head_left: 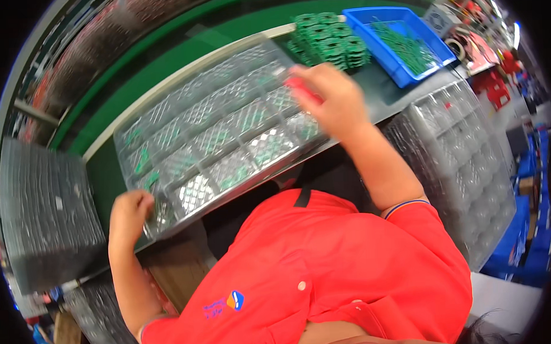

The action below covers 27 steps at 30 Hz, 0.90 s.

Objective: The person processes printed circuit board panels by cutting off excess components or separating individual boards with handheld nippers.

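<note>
A large clear plastic tray (259,125) with many square compartments lies in front of me, and small green pieces sit in many of them. My left hand (130,218) is closed on the tray's near left corner, its fingers curled over the edge. Above the tray's right end is my right hand (336,97), its fingers closed around a small red object (303,90). Motion blurs that object, and I cannot make out its kind. Just beyond the right hand stands a stack of green plastic pieces (328,41).
A blue bin (399,76) with thin green pieces stands at the back right. Stacked clear trays (49,210) rise on the left, and more clear trays (463,165) stand at my right. A green conveyor belt (162,54) runs along the far side.
</note>
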Available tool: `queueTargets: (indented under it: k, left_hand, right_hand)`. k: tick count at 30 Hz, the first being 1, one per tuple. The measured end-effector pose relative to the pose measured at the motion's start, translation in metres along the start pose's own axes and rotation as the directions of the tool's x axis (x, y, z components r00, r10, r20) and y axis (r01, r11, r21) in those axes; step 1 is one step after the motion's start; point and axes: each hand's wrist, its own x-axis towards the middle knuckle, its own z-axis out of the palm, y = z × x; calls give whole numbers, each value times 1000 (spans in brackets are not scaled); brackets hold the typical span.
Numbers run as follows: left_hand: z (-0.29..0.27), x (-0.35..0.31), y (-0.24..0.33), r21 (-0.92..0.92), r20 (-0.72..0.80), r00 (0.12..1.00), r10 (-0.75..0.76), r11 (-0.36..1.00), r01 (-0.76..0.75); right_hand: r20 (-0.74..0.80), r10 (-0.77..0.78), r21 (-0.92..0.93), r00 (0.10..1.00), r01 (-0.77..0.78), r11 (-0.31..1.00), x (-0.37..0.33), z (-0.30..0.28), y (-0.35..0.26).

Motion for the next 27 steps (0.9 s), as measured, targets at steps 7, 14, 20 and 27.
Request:
queueTargets:
  k: [7, 14, 20, 27]
  left_hand:
    - [1, 8, 53, 203, -237, 959, 154, 973, -106]
    - [35, 125, 191, -590, 181, 890, 418, 770, -242]
    - [96, 266, 273, -853, 209, 939, 273, 521, 38]
    - [134, 342, 303, -737, 168, 986, 20, 667, 112]
  right_hand:
    - [-402, 241, -769, 883, -469, 434, -1, -104, 129]
    - [-343, 360, 138, 867, -333, 933, -43, -32, 109]
    - [-47, 683, 667, 729, -487, 564, -97, 1, 114]
    - [12, 688, 749, 726, -462, 475, -102, 1, 121]
